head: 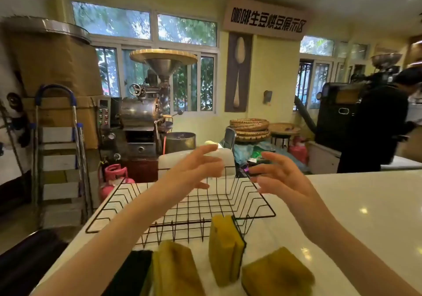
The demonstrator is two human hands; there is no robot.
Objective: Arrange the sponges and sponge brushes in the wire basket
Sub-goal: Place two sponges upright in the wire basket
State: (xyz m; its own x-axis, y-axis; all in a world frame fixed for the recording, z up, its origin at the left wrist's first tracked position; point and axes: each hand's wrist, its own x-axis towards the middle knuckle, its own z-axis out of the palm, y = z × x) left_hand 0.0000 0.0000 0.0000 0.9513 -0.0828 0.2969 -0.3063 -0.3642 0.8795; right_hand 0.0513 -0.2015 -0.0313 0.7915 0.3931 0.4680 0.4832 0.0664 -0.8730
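A black wire basket (127,204) stands on the white counter in front of me, with nothing visible inside it. My left hand (194,172) and my right hand (278,177) hover above its far end, fingers spread, holding nothing. Yellow sponges with dark scouring backs lie on the counter near me: one stands on edge (225,250) against the basket's near rim, one lies at the left (175,270), one at the right (277,275). A dark scouring pad (130,275) lies at the far left. No sponge brush is in view.
The white counter (354,204) stretches to the right. Beyond it stand a coffee roaster (146,113), a stepladder (59,149), pink gas cylinders (114,177), a white container (196,158) and stacked woven trays (250,129). A person in black (376,122) stands at the right.
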